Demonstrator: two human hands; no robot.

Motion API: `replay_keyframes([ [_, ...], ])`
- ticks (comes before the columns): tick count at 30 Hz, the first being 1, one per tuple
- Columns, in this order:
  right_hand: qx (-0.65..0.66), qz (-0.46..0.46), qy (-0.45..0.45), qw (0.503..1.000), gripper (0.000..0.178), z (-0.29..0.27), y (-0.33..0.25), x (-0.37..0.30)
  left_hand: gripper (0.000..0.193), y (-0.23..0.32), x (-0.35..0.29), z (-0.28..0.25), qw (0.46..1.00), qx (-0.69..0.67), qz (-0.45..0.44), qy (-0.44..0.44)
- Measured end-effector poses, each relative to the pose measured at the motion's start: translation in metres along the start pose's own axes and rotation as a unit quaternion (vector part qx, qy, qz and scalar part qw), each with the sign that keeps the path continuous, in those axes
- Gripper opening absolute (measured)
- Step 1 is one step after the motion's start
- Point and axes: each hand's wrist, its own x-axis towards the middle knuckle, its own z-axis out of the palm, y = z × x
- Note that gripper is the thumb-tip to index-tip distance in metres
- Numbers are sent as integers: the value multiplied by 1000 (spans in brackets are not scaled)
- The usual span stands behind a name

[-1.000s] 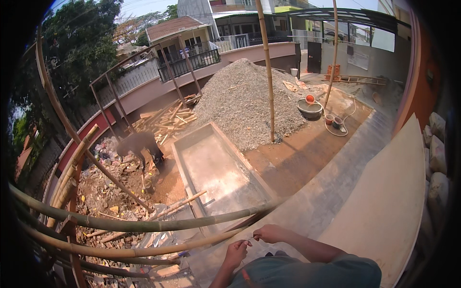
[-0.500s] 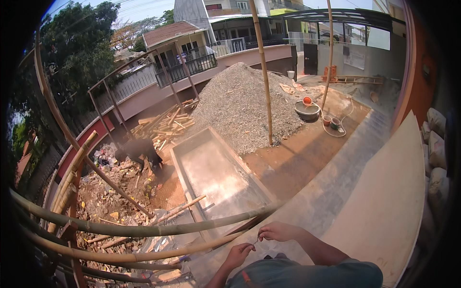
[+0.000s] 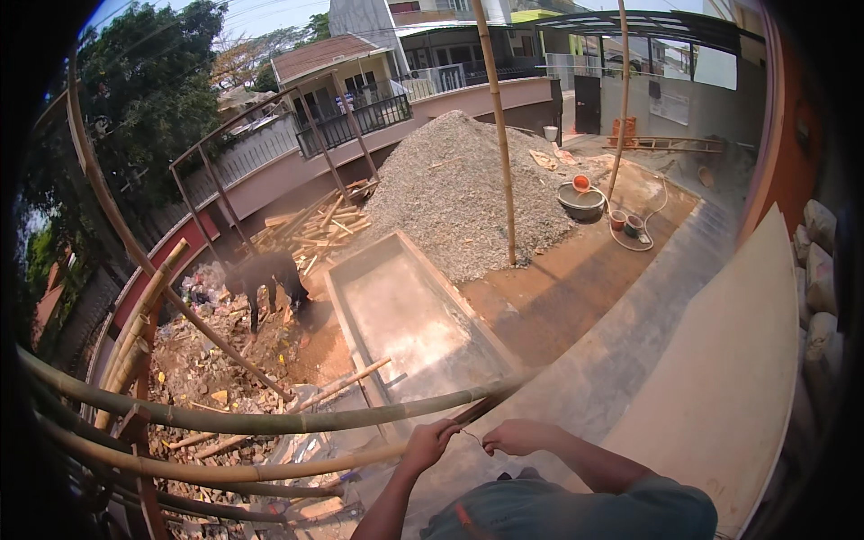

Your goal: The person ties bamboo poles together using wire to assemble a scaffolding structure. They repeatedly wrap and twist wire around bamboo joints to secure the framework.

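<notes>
A thin strand that looks like wire [image 3: 470, 435] curves between my two hands, low in the middle of the picture. My left hand [image 3: 430, 444] pinches one end of it, fingers closed, near the far bamboo pole [image 3: 297, 423]. Closed round the other end is my right hand [image 3: 517, 437], a short way to the right. The fingertips are small, so the strand's exact ends are hidden. The nearer bamboo pole [image 3: 243, 470] runs in toward my left wrist, and I cannot tell whether they touch.
Below lie a wood-framed rectangular trough [image 3: 400, 315], a big gravel heap [image 3: 459, 198] and a pile of timber [image 3: 315, 229]. A person [image 3: 270, 283] bends over rubble [image 3: 211, 360] at left. A pale board [image 3: 711, 378] leans at my right, beside stacked sacks [image 3: 821, 279]. Upright bamboo [image 3: 504, 162] stands ahead.
My left hand has moved up and to the left, away from the right hand, so more of the strand shows between them. The bent person at left has shifted slightly.
</notes>
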Motion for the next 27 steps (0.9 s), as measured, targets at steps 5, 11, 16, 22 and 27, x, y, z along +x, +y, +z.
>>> replay_keyframes([
  [5,299,26,124,946,24,-16,13,0,18,-9,-40,21,997,-69,-40,-4],
  [11,17,-32,-84,996,20,33,23,5,24,-36,-52,34,998,-31,-41,31],
  [16,464,-79,11,882,29,-9,-5,-6,28,-49,-74,51,981,-141,-132,15],
  [22,-88,129,58,986,23,24,43,18,31,-12,-59,45,991,22,-76,110],
  [27,404,-10,41,914,22,-22,-28,-10,27,-34,-53,25,994,-9,-26,107],
])
